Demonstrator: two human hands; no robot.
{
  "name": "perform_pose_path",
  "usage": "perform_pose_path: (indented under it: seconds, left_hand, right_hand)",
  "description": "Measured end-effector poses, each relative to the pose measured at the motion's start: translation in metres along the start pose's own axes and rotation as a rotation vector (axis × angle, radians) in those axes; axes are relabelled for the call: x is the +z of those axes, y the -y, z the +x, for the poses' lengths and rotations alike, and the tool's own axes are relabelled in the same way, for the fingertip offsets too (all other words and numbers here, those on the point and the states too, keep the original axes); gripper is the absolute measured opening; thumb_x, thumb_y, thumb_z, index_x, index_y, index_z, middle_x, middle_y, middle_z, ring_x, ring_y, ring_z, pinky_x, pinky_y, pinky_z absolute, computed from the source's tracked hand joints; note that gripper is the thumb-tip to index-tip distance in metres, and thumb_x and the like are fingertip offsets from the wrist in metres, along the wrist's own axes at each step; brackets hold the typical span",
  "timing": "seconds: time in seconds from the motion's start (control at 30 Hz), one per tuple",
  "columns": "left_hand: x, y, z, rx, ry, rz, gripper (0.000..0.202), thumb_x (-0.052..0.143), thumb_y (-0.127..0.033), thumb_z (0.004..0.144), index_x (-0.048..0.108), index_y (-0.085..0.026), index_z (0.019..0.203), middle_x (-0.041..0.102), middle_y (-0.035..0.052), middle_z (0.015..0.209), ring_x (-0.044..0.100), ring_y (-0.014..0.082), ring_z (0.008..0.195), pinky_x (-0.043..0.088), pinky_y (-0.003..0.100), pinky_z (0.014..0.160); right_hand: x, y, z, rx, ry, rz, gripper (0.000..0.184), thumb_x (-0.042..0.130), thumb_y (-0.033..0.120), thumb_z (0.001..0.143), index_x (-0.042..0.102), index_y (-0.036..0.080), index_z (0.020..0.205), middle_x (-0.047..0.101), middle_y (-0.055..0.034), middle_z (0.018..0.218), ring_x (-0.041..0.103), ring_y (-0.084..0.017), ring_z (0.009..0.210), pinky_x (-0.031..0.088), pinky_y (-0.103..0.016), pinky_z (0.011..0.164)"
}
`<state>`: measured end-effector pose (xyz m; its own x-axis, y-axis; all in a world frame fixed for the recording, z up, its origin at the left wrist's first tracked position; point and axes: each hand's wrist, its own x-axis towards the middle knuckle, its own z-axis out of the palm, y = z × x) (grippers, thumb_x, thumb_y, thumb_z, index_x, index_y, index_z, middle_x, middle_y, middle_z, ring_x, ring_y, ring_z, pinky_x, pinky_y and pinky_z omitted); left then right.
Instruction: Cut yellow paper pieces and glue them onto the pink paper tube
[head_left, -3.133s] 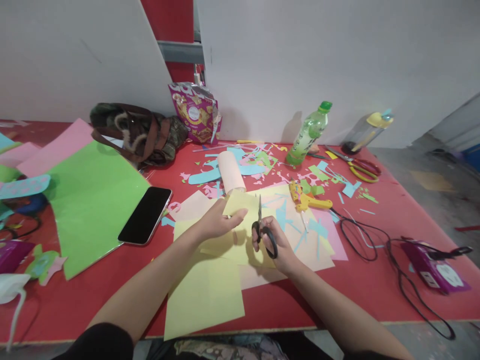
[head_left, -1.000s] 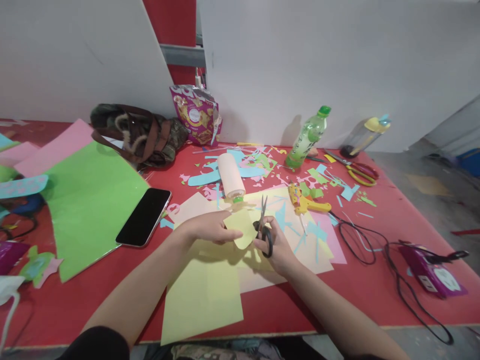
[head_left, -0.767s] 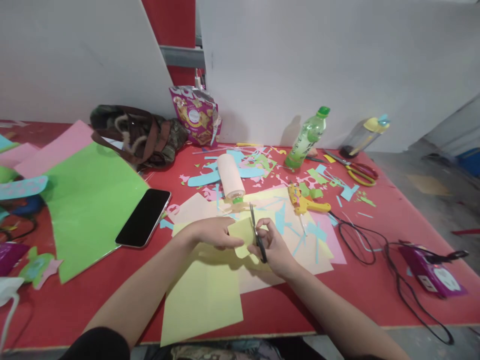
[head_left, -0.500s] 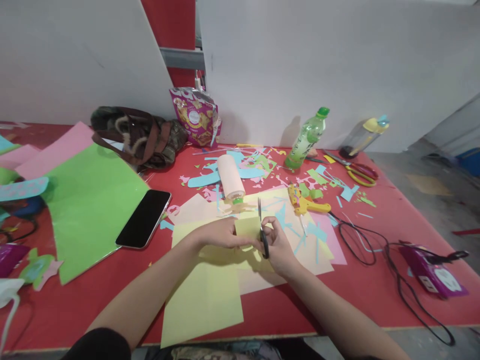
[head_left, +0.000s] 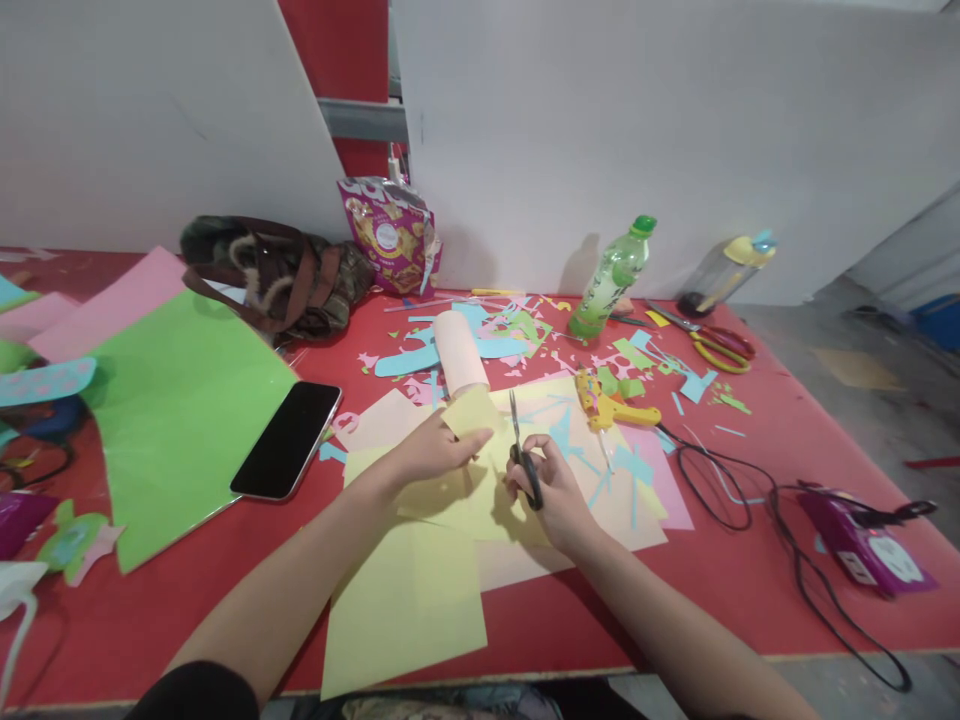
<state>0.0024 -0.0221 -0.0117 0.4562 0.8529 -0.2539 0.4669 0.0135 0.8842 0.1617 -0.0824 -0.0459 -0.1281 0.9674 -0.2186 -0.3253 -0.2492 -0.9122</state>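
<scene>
My left hand (head_left: 431, 452) pinches a small piece of yellow paper (head_left: 471, 413) and holds it tilted up above the red table (head_left: 187, 590). My right hand (head_left: 551, 492) grips black-handled scissors (head_left: 522, 452), fingers through the loops, blades pointing up and away just right of the yellow piece. Both hands hover over a pile of yellow and peach sheets (head_left: 420, 590) near the table's front edge.
A black phone (head_left: 286, 439) lies on a green sheet (head_left: 172, 420) at left. Behind the hands are a peach paper roll (head_left: 459, 352), a yellow glue gun (head_left: 611, 397), paper scraps, a green bottle (head_left: 611, 277), red-yellow scissors (head_left: 716, 340), a bag (head_left: 270, 272) and a snack pouch (head_left: 390, 232). A black cable (head_left: 750, 480) runs to a purple box (head_left: 870, 540) at right.
The left hand has lifted and turned the yellow piece upward and away from me. The scissors have come off the paper and stand just right of it.
</scene>
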Motion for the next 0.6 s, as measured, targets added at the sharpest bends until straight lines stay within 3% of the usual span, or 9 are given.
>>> perform_pose_path:
  seconds: [0.17,0.27,0.4,0.6]
  left_hand:
    - [0.004,-0.005,-0.002,-0.058,-0.212,-0.095,0.038,0.041,-0.043,0.075,0.034,-0.019,0.045,0.031,-0.0060,0.037,0.035,0.0070,0.038,0.037,0.020,0.046]
    - [0.008,-0.003,-0.003,-0.004,-0.250,-0.088,0.038,0.040,-0.045,0.075,0.039,-0.018,0.049,0.041,-0.0032,0.042,0.042,0.0084,0.043,0.040,0.020,0.048]
    - [0.013,-0.002,-0.002,0.139,-0.254,-0.019,0.028,0.040,-0.041,0.076,0.052,-0.017,0.068,0.059,0.0019,0.063,0.055,0.0129,0.060,0.047,0.022,0.061]
    - [0.015,-0.006,-0.003,0.178,-0.184,0.078,0.022,0.041,-0.033,0.076,0.051,-0.019,0.063,0.062,0.0003,0.059,0.059,0.0146,0.066,0.045,0.022,0.077]
  right_hand:
    - [0.001,-0.002,-0.006,-0.035,0.258,0.001,0.049,0.064,0.054,0.063,0.032,0.024,0.085,0.046,0.0039,0.073,0.046,-0.010,0.060,0.035,-0.025,0.059]
    - [0.002,-0.003,-0.009,-0.066,0.386,-0.020,0.048,0.060,0.057,0.065,0.032,0.024,0.087,0.044,0.0010,0.079,0.045,-0.011,0.067,0.035,-0.027,0.064]
    - [0.002,-0.003,-0.010,-0.095,0.416,-0.056,0.048,0.056,0.060,0.067,0.031,0.025,0.088,0.041,-0.0003,0.082,0.044,-0.013,0.070,0.035,-0.029,0.066]
    - [0.001,0.000,-0.010,-0.105,0.397,-0.066,0.046,0.053,0.060,0.069,0.030,0.025,0.088,0.041,-0.0008,0.082,0.045,-0.014,0.070,0.036,-0.030,0.066]
